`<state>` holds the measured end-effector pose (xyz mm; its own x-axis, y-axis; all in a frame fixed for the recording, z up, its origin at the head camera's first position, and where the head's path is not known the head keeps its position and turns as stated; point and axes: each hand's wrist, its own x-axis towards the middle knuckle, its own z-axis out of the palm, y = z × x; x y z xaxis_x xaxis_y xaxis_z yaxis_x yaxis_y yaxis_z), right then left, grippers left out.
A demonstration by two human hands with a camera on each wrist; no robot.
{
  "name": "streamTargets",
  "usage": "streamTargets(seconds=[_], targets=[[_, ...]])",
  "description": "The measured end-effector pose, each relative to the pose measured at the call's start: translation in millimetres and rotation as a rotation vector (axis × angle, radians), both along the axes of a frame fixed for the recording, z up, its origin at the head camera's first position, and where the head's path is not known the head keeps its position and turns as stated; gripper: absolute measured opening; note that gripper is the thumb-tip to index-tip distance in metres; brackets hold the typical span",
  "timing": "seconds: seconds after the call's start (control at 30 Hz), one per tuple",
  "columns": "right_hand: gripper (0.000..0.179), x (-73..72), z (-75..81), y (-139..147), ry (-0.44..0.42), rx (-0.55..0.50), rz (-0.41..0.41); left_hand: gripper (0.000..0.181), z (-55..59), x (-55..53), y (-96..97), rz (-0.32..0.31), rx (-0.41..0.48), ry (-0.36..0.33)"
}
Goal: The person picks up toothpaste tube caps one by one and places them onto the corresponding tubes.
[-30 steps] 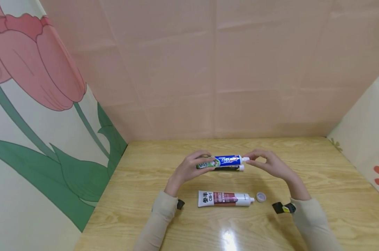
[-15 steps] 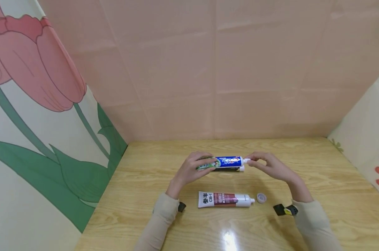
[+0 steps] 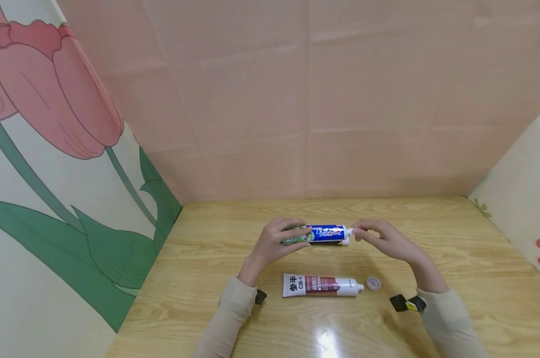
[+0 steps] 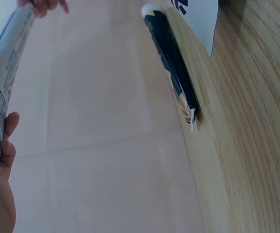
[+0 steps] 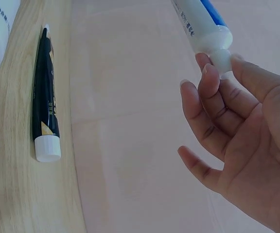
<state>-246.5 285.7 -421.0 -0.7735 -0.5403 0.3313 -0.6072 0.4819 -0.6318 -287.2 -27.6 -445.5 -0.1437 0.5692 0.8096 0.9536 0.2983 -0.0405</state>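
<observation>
My left hand [image 3: 271, 242] grips the tail half of a blue and green toothpaste tube [image 3: 327, 233], held level above the table with its nozzle end to the right. At that end, the thumb and fingers of my right hand [image 3: 388, 240] pinch the small white cap [image 5: 221, 61]; the other fingers are loosely bent. Below the hands lies a white and red toothpaste tube [image 3: 322, 286], its nozzle bare. A loose white cap [image 3: 373, 283] sits just right of that nozzle.
Behind the held tube, a black toothpaste tube [image 5: 45, 97] with a white cap lies on the wooden table [image 3: 207, 219], mostly covered in the head view. A pink backdrop [image 3: 252, 124] rises at the table's far edge, with patterned panels on both sides.
Both hands and the blue and green tube have come down slightly, covering more of the black tube. My right fingers have shifted a little at the cap.
</observation>
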Motion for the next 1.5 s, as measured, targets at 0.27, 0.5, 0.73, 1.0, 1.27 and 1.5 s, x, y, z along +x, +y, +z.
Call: streamTargets(seconds=[0.27,0.5,0.73,1.0,1.27,1.5], targets=[[0.02,1.9,0.6,-1.1,-0.011,-0.002,-0.022,0.042,1.3,2.2,0.4,0.013,-0.015,0.026],[0.023,1.5,0.7,-2.6,-0.005,-0.005,-0.008,0.042,2.8,2.7,1.7,0.025,0.002,0.061],[0.026,2.0,0.8,-2.8,-0.004,-0.012,-0.008,0.037,5.0,3.6,2.6,0.009,0.035,0.066],[0.024,6.3,5.4,-2.7,-0.013,-0.015,-0.071,0.036,8.0,3.9,2.0,-0.041,0.081,0.044],[0.031,6.4,4.1,-4.3,-0.023,-0.038,-0.078,0.033,6.9,3.0,-1.3,-0.066,0.122,-0.002],[0.041,9.8,8.0,-6.8,0.023,-0.108,-0.095,0.031,7.7,2.3,-2.5,-0.071,0.135,0.0]])
